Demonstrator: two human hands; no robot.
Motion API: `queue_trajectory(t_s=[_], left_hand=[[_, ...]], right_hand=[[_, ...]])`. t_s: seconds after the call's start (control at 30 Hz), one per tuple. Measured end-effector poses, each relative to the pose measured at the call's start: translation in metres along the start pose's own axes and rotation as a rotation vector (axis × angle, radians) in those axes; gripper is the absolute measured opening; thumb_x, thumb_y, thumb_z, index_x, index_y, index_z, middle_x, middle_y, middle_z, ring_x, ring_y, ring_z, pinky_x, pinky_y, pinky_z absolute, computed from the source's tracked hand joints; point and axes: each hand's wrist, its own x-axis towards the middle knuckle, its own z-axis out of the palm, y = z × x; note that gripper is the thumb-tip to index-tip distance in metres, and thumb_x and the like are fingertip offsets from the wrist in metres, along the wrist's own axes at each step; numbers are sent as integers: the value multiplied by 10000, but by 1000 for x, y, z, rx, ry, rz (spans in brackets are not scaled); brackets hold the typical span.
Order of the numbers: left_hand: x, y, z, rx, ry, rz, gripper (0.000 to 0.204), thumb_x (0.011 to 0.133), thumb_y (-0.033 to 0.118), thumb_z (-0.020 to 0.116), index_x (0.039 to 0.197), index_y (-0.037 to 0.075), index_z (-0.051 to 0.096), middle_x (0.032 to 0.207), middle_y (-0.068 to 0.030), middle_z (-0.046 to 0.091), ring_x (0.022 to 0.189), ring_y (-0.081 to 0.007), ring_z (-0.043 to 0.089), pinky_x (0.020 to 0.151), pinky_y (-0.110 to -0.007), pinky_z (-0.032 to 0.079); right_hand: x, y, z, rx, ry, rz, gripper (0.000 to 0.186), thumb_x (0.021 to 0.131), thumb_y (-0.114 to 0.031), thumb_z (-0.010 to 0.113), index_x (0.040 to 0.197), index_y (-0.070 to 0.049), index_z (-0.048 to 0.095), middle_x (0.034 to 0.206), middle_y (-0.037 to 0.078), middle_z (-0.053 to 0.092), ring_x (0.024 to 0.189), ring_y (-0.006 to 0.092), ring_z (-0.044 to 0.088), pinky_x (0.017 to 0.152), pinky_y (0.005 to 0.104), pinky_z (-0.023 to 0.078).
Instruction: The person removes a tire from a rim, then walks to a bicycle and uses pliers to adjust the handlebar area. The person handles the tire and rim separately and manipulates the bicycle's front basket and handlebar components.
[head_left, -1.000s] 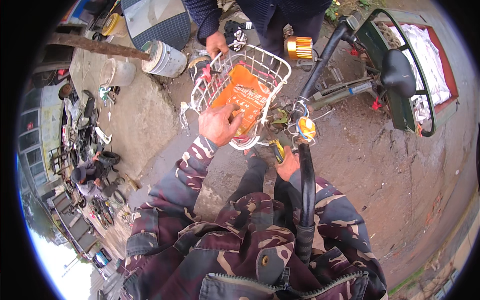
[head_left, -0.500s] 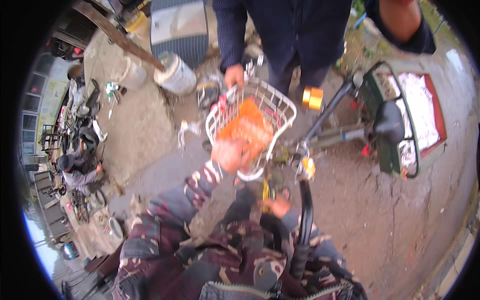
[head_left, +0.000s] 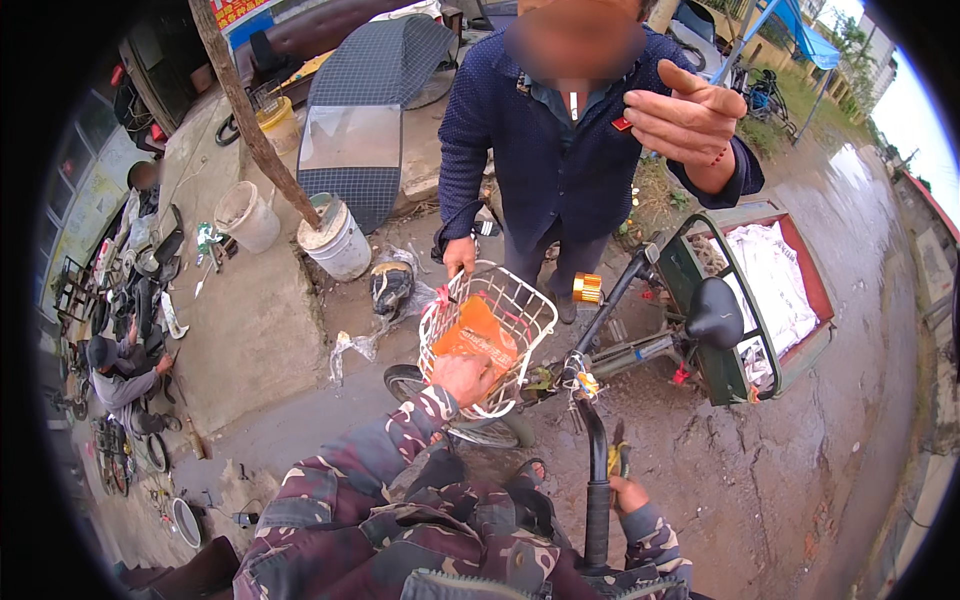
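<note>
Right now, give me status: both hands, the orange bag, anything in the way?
Left hand over orange bag, inside white basket. Right hand holding yellow-and-black tool near handlebar. Other person's hand at basket's far rim.

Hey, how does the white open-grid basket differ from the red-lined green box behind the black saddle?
The white open-grid basket has see-through sides, while the red-lined green box has solid panels. The basket looks smaller than the box. The basket holds an orange printed bag, touched by your left hand; the box holds crumpled white sheeting, with no hand on it. Both are open-topped.
</note>
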Motion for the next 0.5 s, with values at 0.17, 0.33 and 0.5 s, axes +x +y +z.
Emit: queue_trajectory(t_s=[0.17,0.33,0.5], left_hand=[[7,-8,-21,-252,-155,-60,362,938,437,615,1024,112,750,869,-116,767,825,-343,738,745,-470,558],[18,7,-61,-758,-374,46,499,1004,407,613,1280,-3,684,1168,-154,735,1096,-229,701,968,-373,528],[0,78,-79,-1798,-537,306,698,1051,398,602,1559,-7,346,1390,-161,571,1236,-234,582,1020,-340,464]], right_hand=[[-86,-103,21,-130,458,-450,353,892,-151,593,1215,-11,562,827,122,671,674,221,678,562,334,533],[-127,-177,143,-747,708,-825,520,873,-144,662,1341,35,527,962,165,674,784,241,696,705,380,549],[-79,-193,250,-1116,522,-939,800,850,-268,713,1501,47,369,1234,330,639,1110,485,653,927,518,540]])
